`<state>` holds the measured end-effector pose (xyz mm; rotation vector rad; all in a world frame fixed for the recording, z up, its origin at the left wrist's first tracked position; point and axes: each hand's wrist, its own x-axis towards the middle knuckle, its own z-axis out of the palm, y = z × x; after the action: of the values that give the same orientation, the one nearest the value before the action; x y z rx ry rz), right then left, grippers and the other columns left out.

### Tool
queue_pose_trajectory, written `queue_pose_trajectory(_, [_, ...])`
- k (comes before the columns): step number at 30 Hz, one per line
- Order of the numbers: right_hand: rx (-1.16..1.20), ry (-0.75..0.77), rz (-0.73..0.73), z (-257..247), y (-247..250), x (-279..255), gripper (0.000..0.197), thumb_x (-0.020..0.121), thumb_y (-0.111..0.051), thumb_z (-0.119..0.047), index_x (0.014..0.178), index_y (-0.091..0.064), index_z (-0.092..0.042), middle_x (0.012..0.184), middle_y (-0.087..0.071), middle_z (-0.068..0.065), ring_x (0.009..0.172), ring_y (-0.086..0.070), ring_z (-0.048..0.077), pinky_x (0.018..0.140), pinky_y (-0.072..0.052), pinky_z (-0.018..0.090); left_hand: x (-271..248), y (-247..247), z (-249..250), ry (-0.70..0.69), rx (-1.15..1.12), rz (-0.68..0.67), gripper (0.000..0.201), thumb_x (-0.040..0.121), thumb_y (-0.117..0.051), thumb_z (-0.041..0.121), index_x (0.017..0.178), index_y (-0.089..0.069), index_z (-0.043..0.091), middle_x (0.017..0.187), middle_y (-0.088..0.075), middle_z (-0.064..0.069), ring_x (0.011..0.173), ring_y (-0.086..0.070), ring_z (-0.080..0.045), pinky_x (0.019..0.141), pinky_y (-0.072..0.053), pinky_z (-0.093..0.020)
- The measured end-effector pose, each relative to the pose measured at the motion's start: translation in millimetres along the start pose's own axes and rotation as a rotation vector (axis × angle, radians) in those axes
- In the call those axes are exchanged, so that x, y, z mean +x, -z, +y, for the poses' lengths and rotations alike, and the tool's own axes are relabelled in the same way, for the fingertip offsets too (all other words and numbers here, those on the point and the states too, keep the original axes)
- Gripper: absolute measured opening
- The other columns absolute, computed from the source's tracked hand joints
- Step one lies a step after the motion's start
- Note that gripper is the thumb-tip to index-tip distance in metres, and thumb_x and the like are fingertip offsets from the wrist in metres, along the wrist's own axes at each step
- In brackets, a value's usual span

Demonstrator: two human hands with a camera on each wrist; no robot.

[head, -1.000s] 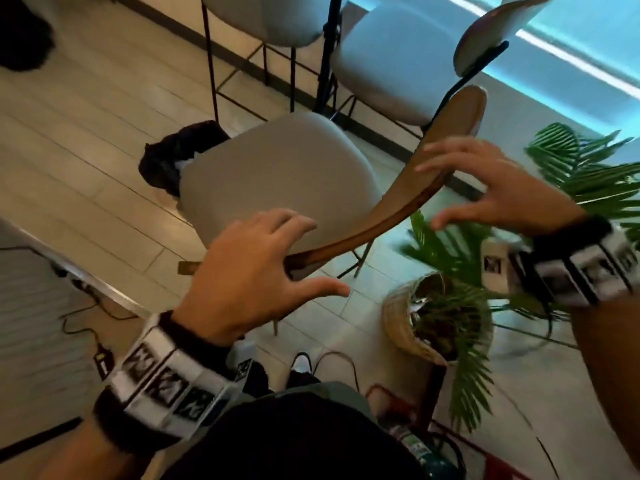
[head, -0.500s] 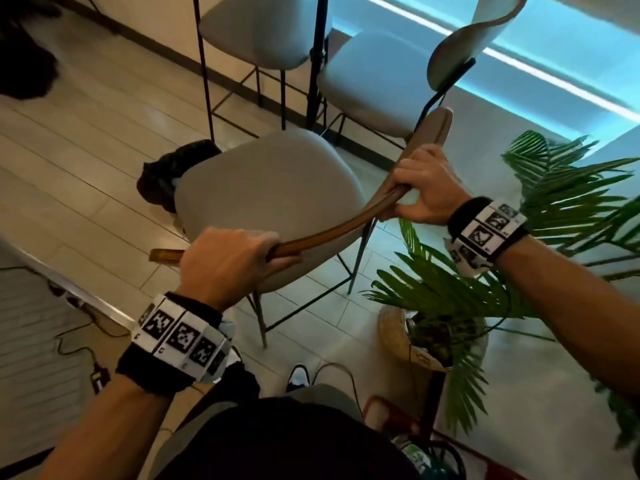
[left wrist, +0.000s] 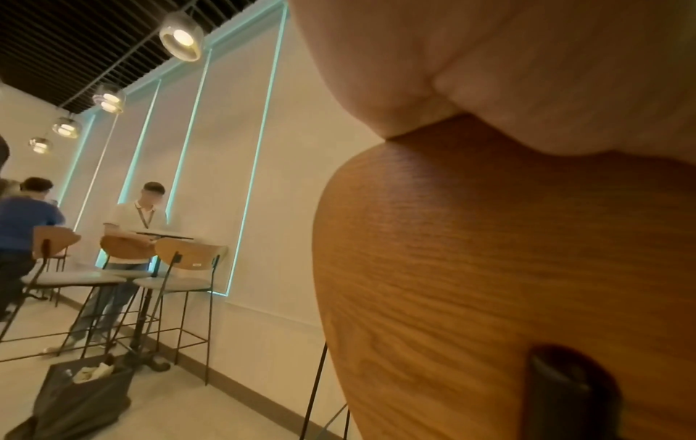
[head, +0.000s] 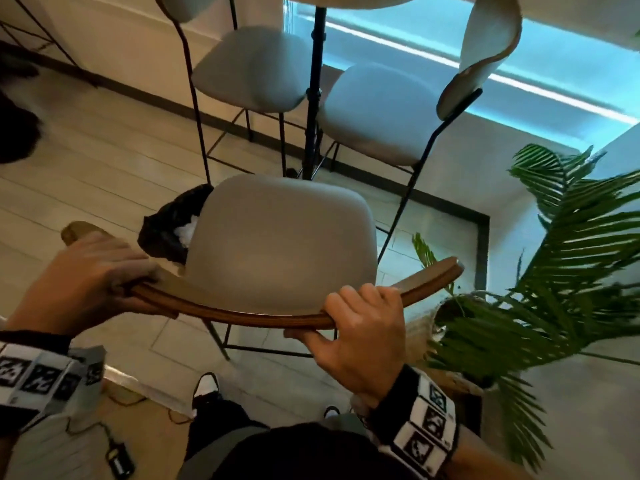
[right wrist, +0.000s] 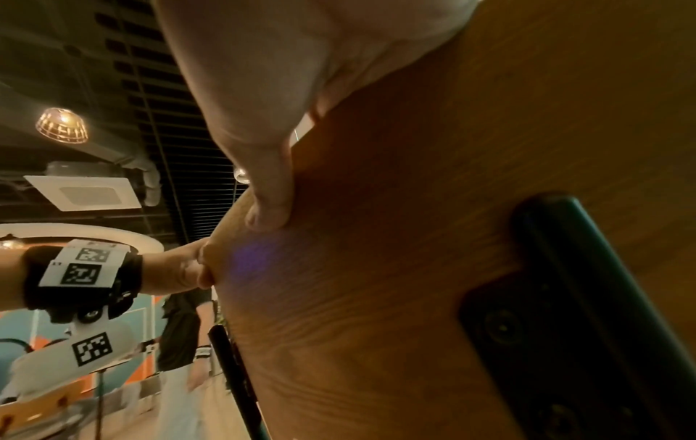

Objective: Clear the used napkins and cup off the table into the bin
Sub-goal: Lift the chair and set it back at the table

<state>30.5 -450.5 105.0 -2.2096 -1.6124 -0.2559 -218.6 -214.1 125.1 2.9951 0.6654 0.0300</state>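
Both my hands are on the bar stool's curved wooden backrest (head: 249, 315): my left hand (head: 88, 282) curls over its left end, my right hand (head: 360, 336) wraps its top edge with the thumb underneath. The black bin bag (head: 169, 233) sits on the floor just beyond the grey seat (head: 284, 237), with white crumpled napkins (head: 185, 232) showing inside. No cup or counter is in sight, so I judge the clearing is likely done and I'm just setting the stool back
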Motion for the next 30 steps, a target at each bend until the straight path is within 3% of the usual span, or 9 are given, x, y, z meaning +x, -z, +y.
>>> queue_pose_trajectory(6, [-0.036, -0.142, 0.119, -86.4, -55.4, 79.1, 0.053, 0.073, -0.055, -0.071, 0.056, -0.047, -0.021, 0.054, -0.051, -0.005, 0.056, -0.043, 0.017, 0.066, -0.030, 0.030, 43.3, 3.7, -140.3, -0.056, -0.059, 0.075, 0.054, 0.058, -0.056, 0.070, 0.074, -0.067, 0.020, 0.072, -0.060, 0.006, 0.069, -0.058, -0.026, 0.068, -0.034, -0.037])
queue_pose_trajectory(10, [-0.118, -0.204, 0.096, -112.8, -80.5, 137.0, 0.044, 0.069, -0.062, -0.063, 0.058, -0.049, -0.022, 0.057, -0.054, -0.005, 0.060, -0.047, 0.018, 0.068, -0.031, 0.033, 80.9, 13.5, -203.9, -0.142, -0.064, 0.105, 0.059, 0.069, -0.041, 0.074, 0.077, -0.065, 0.020, 0.073, -0.062, 0.000, 0.073, -0.053, -0.024, 0.074, -0.030, -0.034])
queue_pose_trajectory(14, [-0.180, -0.278, 0.009, -111.4, -90.2, 178.7, 0.049, 0.069, -0.061, -0.070, 0.062, -0.051, -0.022, 0.061, -0.058, -0.003, 0.064, -0.051, 0.020, 0.071, -0.038, 0.036, 113.5, 10.0, -220.3, -0.122, -0.149, 0.195, 0.044, 0.068, -0.057, 0.056, 0.085, -0.065, 0.017, 0.080, -0.061, -0.005, 0.083, -0.045, -0.023, 0.080, -0.022, -0.030])
queue_pose_trajectory(18, [-0.184, -0.301, -0.015, -104.6, -97.3, 205.5, 0.051, 0.072, -0.055, -0.073, 0.068, -0.055, -0.022, 0.069, -0.063, -0.002, 0.072, -0.053, 0.020, 0.077, -0.037, 0.036, 138.4, 11.1, -229.8, -0.112, -0.255, 0.240, 0.028, 0.067, -0.074, 0.037, 0.084, -0.064, 0.018, 0.081, -0.060, -0.005, 0.088, -0.046, -0.024, 0.084, -0.017, -0.027])
queue_pose_trajectory(21, [-0.171, -0.305, -0.009, -103.8, -99.9, 212.3, 0.051, 0.072, -0.055, -0.072, 0.068, -0.055, -0.021, 0.069, -0.063, -0.002, 0.072, -0.052, 0.019, 0.078, -0.034, 0.034, 145.5, 12.4, -237.5, -0.133, -0.291, 0.239, 0.030, 0.066, -0.073, 0.041, 0.082, -0.062, 0.018, 0.079, -0.057, -0.002, 0.086, -0.043, -0.022, 0.082, -0.017, -0.027])
queue_pose_trajectory(24, [-0.174, -0.311, -0.014, -104.0, -101.1, 214.1, 0.053, 0.071, -0.052, -0.075, 0.066, -0.052, -0.022, 0.068, -0.062, -0.003, 0.070, -0.051, 0.018, 0.077, -0.035, 0.035, 147.2, 12.6, -240.6, -0.167, -0.314, 0.242, 0.039, 0.067, -0.057, 0.057, 0.080, -0.061, 0.021, 0.078, -0.052, 0.006, 0.083, -0.040, -0.015, 0.077, -0.015, -0.026])
queue_pose_trajectory(26, [-0.180, -0.313, -0.005, -105.5, -102.9, 218.8, 0.053, 0.071, -0.052, -0.075, 0.067, -0.053, -0.022, 0.068, -0.062, -0.003, 0.069, -0.052, 0.018, 0.076, -0.038, 0.035, 151.9, 12.2, -247.7, -0.186, -0.330, 0.256, 0.042, 0.066, -0.052, 0.059, 0.079, -0.062, 0.020, 0.078, -0.054, 0.006, 0.081, -0.036, -0.011, 0.075, -0.015, -0.025])
queue_pose_trajectory(30, [-0.189, -0.309, -0.014, -105.3, -106.3, 233.4, 0.053, 0.071, -0.053, -0.075, 0.067, -0.055, -0.022, 0.068, -0.062, -0.004, 0.069, -0.053, 0.017, 0.076, -0.040, 0.035, 163.7, 11.7, -257.0, -0.162, -0.326, 0.280, 0.036, 0.065, -0.066, 0.051, 0.080, -0.063, 0.019, 0.078, -0.060, -0.001, 0.080, -0.031, -0.008, 0.078, -0.016, -0.028])
